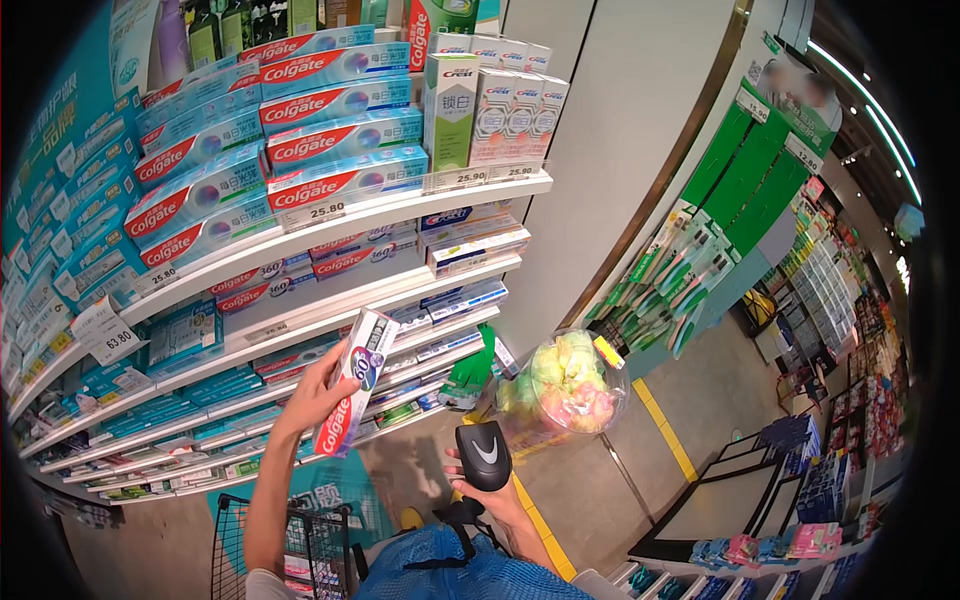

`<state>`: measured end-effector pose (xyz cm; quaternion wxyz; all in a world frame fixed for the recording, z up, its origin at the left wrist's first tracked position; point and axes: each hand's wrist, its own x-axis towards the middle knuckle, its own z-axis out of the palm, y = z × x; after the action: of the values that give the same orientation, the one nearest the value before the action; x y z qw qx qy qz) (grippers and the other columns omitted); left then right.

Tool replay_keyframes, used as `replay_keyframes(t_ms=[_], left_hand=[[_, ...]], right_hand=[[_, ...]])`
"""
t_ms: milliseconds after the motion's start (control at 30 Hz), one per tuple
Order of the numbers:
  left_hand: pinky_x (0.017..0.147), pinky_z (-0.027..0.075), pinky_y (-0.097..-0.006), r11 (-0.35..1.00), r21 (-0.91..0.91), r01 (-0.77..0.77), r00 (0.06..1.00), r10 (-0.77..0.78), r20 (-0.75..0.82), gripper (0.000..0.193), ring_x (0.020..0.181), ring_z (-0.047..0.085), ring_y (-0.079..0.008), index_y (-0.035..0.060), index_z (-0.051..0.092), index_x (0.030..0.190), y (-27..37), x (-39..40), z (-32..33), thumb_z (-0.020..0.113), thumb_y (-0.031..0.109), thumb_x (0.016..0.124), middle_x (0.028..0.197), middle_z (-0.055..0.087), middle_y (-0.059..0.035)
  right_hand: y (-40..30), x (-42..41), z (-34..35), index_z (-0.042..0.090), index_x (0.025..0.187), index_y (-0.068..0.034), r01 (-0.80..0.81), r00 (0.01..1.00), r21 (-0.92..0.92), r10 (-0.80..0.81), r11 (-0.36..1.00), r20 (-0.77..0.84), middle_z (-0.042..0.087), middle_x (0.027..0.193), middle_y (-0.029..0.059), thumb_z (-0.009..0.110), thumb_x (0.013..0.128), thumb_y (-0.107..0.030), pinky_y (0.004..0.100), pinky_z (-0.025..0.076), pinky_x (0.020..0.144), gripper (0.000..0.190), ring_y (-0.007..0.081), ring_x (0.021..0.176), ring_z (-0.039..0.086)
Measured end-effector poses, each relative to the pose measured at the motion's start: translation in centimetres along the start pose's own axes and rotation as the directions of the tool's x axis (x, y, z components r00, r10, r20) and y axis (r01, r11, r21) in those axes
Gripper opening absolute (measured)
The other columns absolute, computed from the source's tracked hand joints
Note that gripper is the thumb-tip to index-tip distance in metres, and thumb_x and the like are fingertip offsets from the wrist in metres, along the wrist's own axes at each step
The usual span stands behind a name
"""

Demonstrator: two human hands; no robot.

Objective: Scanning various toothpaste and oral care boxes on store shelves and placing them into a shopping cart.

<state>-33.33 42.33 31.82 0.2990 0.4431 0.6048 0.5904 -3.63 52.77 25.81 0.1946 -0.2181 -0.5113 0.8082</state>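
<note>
My left hand (pixel 319 391) grips a Colgate toothpaste box (pixel 358 382), tilted with its upper end away from me, in front of the shelves. My right hand (pixel 491 493) holds a black handheld barcode scanner (pixel 484 455), its rounded head over the floor. Past the left hand, Colgate 360 boxes (pixel 364 256) lie stacked on the second shelf (pixel 322 307). More Colgate boxes (pixel 345 142) are piled on the top shelf, next to upright Crest boxes (pixel 517 112).
A black wire cart (pixel 281 547) with boxes stands below my left arm. A clear round bin of wrapped goods (pixel 566 382) stands on the floor ahead of my right hand. Toothbrush packs (pixel 675 270) hang on the right-hand display. Yellow tape (pixel 664 427) crosses the floor.
</note>
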Motion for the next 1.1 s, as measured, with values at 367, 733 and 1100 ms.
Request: replay_keyframes(t_ms=[367,733,1100], left_hand=[[0.094,0.035,-0.0276,0.945,0.327,-0.013,0.967,-0.072,0.246,0.063,0.107,0.047,-0.0144,-0.0006,0.035,0.138,4.2,9.2,-3.1,0.06,0.02,0.084,0.123,0.052,-0.0098],[0.093,0.039,-0.0327,0.764,0.635,-0.114,0.942,-0.12,0.314,0.066,0.11,0.052,-0.0256,-0.0045,0.029,0.137,4.2,15.9,-4.3,0.058,0.028,0.087,0.128,0.048,-0.0222],[0.078,0.044,-0.0464,0.379,0.925,0.01,0.994,-0.103,0.031,0.043,0.089,0.057,-0.0408,0.0032,0.047,0.124,3.6,18.1,-2.0,0.052,0.025,0.088,0.096,0.059,-0.0271]], right_hand=[[0.2,-0.5,-2.2,0.042,0.127,0.0,0.065,0.996,-0.04,-0.068,0.997,-0.062,0.057,0.116,0.0174,0.063,0.074,0.011,0.0334,0.05,0.085,0.059,0.0233,0.098,0.061],[-0.7,0.1,-4.8,0.048,0.121,0.002,0.044,0.978,0.029,-0.037,0.999,-0.207,0.061,0.109,0.0164,0.065,0.074,0.009,0.0333,0.05,0.083,0.051,0.0237,0.096,0.063],[-1.4,1.3,-6.5,0.051,0.118,0.001,0.004,0.975,0.027,0.002,1.0,-0.221,0.062,0.106,0.0143,0.063,0.075,0.009,0.0323,0.05,0.082,0.046,0.0225,0.094,0.063]])
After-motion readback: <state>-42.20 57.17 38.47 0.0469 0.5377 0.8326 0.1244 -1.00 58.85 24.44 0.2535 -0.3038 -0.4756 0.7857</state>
